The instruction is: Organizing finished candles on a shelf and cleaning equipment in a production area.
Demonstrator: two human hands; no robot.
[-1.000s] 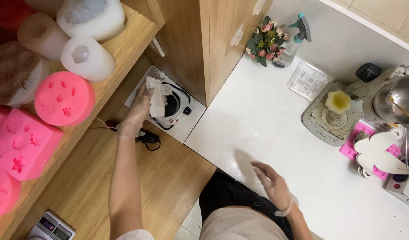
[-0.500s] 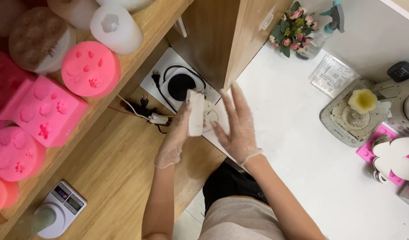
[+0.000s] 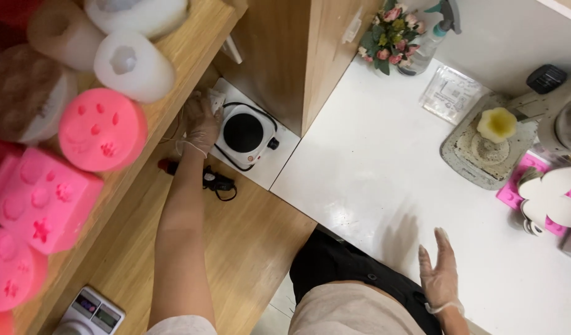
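Observation:
My left hand (image 3: 201, 121), in a clear glove, reaches out to the far left of a small white hot plate (image 3: 245, 133) with a black round top. It grips a crumpled white cloth (image 3: 214, 99) pressed against the hot plate's back left corner. My right hand (image 3: 438, 273), also gloved, hovers flat over the white table (image 3: 372, 167) near its front edge, fingers apart and holding nothing.
Pink and white silicone moulds (image 3: 102, 129) fill a wooden shelf at the left. A black plug and cable (image 3: 217, 182) lie on the wooden counter. A digital scale (image 3: 90, 312) sits lower left. A flower bouquet (image 3: 388, 34), spray bottle (image 3: 431, 31) and a yellow candle (image 3: 497, 124) stand on the white table.
My left hand moved away from me with the cloth to the hot plate's far left corner. My right hand let go and dropped back to the right over the white table.

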